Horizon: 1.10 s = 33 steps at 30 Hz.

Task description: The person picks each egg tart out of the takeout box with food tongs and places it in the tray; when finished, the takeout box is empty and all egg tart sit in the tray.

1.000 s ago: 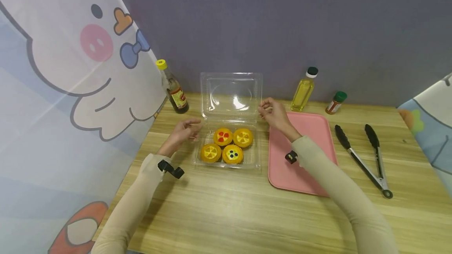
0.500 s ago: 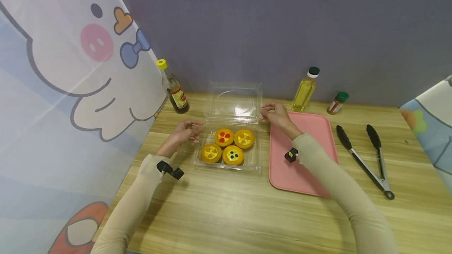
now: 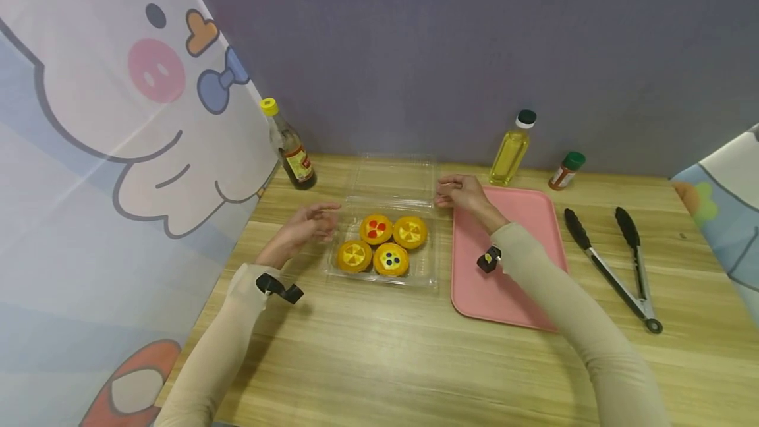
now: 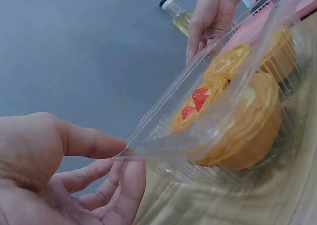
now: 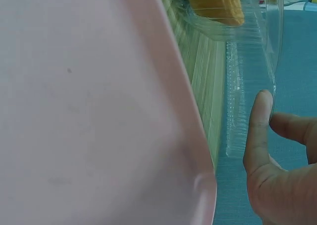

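Observation:
A clear plastic clamshell container [image 3: 382, 280] stands on the table with its lid [image 3: 394, 180] folded far back. Inside sit several fruit tarts; one tart [image 3: 376, 229] has red pieces on top, another tart [image 3: 391, 260] dark blue dots. My left hand [image 3: 305, 229] is at the back left corner; the left wrist view shows its thumb and index finger pinching the plastic edge [image 4: 153, 150]. At the right side, near the hinge, my right hand [image 3: 465, 195] pinches the container's edge between thumb and finger, as the right wrist view shows.
A pink tray [image 3: 504, 308] lies under the right forearm, with black-tipped tongs [image 3: 617, 282] spread beside it. Along the back stand a sauce bottle [image 3: 296, 160], an oil bottle [image 3: 508, 157] and a green-capped spice jar [image 3: 566, 171]. A grey wall [image 3: 391, 51] rises behind.
The lid has tipped backward, from nearly upright to low over the table behind the tarts. Both hands have stayed at the container's sides with little movement.

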Motion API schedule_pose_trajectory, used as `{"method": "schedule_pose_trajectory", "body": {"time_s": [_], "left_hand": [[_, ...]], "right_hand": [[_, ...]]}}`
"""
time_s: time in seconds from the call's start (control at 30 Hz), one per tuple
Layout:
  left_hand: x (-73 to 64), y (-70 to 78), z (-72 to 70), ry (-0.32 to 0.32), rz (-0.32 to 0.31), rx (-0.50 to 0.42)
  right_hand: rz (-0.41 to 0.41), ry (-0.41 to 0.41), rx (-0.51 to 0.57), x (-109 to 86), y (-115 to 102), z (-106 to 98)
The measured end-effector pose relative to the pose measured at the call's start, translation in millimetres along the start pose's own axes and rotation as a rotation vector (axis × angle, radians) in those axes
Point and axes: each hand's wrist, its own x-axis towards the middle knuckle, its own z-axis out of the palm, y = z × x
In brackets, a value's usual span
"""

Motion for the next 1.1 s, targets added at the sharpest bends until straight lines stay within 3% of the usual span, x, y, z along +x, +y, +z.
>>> {"method": "schedule_pose_trajectory", "body": {"time_s": [0.2,0.37,0.63,0.93,1.1], "left_hand": [[-6.0,-8.1,-1.3,-0.036,0.012,-0.025],[-10.6,-11.6,-0.6,-0.040,0.021,-0.056],[-19.1,-18.3,1.7,-0.038,0.059,-0.039],[-25.8,-20.7,2.2,-0.028,0.089,-0.033],[-27.4,-17.9,1.4,-0.020,0.090,-0.036]], "right_hand": [[-0.006,-0.012,0.001,-8.9,4,-3],[-0.074,-0.010,-0.122,-27.1,9,-6],[-0.224,0.026,-0.326,-78.1,17,-21],[-0.307,0.060,-0.405,-127.4,25,-61],[-0.347,0.122,-0.474,-151.3,27,-90]]}}
